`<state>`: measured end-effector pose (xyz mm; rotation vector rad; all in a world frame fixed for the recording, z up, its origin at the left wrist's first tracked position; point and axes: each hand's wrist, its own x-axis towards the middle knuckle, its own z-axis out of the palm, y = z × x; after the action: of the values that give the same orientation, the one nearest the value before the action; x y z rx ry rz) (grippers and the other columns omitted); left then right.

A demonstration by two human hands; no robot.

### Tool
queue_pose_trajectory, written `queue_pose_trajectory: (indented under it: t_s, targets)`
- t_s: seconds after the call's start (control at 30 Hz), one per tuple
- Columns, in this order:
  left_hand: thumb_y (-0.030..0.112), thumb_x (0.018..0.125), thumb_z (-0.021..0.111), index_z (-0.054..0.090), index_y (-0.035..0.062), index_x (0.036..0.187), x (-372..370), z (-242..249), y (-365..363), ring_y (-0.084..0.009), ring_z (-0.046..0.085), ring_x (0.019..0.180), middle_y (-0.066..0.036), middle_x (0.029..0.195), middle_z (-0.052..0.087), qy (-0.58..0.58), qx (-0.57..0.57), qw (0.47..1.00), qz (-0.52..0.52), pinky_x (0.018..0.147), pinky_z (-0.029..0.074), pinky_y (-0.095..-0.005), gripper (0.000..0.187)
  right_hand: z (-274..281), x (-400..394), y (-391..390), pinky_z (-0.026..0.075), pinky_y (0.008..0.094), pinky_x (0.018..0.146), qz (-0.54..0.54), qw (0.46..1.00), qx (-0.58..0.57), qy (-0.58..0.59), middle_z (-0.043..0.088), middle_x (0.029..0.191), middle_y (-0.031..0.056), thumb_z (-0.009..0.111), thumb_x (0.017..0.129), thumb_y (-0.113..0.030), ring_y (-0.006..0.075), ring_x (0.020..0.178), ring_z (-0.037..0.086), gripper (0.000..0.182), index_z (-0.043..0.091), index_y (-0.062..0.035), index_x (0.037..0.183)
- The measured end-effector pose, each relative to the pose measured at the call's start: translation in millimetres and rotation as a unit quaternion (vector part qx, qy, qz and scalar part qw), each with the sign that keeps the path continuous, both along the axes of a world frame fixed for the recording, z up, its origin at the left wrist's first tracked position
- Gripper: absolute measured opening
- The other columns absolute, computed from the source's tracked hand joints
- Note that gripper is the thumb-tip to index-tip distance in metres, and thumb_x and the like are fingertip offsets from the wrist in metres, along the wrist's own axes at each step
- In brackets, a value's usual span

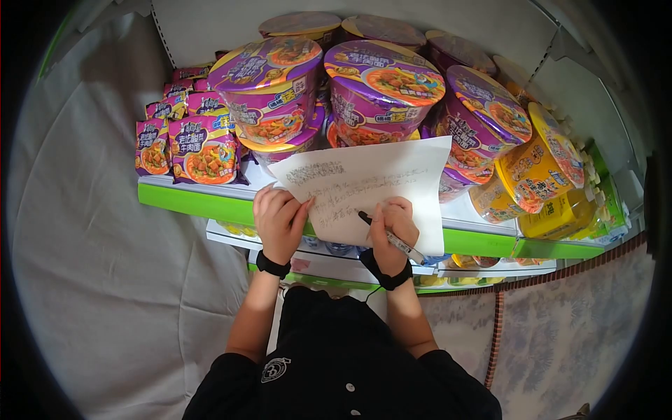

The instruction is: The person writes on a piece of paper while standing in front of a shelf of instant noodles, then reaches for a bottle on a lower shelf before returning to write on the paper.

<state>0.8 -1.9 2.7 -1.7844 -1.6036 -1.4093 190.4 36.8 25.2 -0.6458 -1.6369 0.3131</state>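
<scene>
A white sheet of paper (pixel 406 182) with several handwritten lines rests against the front edge of the shelf. My left hand (pixel 278 215) pinches the paper's left edge between thumb and fingers. In my right hand (pixel 393 227) is a pen (pixel 404 246), its dark tip touching or close to the paper at the end of the lowest line. Both wrists wear black bands. Just behind the paper stand purple instant noodle tubs (pixel 385 87), stacked in layers.
Purple noodle packets (pixel 205 150) are piled at the shelf's left. Yellow noodle tubs (pixel 539 164) and a yellow bottle (pixel 560 213) stand at the right. The shelf's green front edge (pixel 203 202) runs across, with lower shelves beneath. Grey cloth (pixel 105 231) hangs at left.
</scene>
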Motion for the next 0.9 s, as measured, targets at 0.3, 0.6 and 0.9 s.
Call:
queue_pose_trajectory:
  t_s: [0.3, 0.6, 0.9]
  targets:
    - [0.015, 0.074, 0.074, 0.065, 0.0059, 0.075, -0.4, -1.0, 0.3, -0.0233, 0.056, 0.082, -0.003, 0.079, 0.060, 0.004, -0.002, 1.000, 0.001, 0.093, 0.039, -0.0441, 0.013, -1.7, 0.1, 1.9, 0.045, 0.0358, 0.076, -0.003, 0.999, 0.016, -0.031, 0.041, 0.052, 0.0047, 0.061, 0.076, 0.008, 0.0215, 0.050, 0.046, 0.032, 0.041, -0.0057, 0.056]
    - [0.015, 0.074, 0.074, 0.066, 0.0064, 0.077, -0.1, -1.1, 0.2, -0.0238, 0.056, 0.083, -0.003, 0.081, 0.060, 0.006, 0.000, 1.000, 0.006, 0.093, 0.039, -0.0439, 0.012, -3.4, -1.0, 1.9, 0.047, 0.0361, 0.076, -0.014, 1.000, 0.012, 0.016, 0.041, 0.052, 0.0048, 0.060, 0.078, 0.009, 0.0213, 0.049, 0.045, 0.032, 0.041, -0.0048, 0.056]
    - [0.015, 0.074, 0.074, 0.066, 0.0061, 0.076, -0.4, -0.6, -0.4, -0.0236, 0.056, 0.084, -0.003, 0.081, 0.061, 0.004, -0.005, 1.000, 0.002, 0.093, 0.039, -0.0438, 0.012, -3.9, -1.2, 3.0, 0.047, 0.0369, 0.077, -0.019, 0.999, 0.007, 0.032, 0.042, 0.053, 0.0050, 0.060, 0.077, 0.010, 0.0200, 0.049, 0.044, 0.030, 0.041, -0.0035, 0.058]
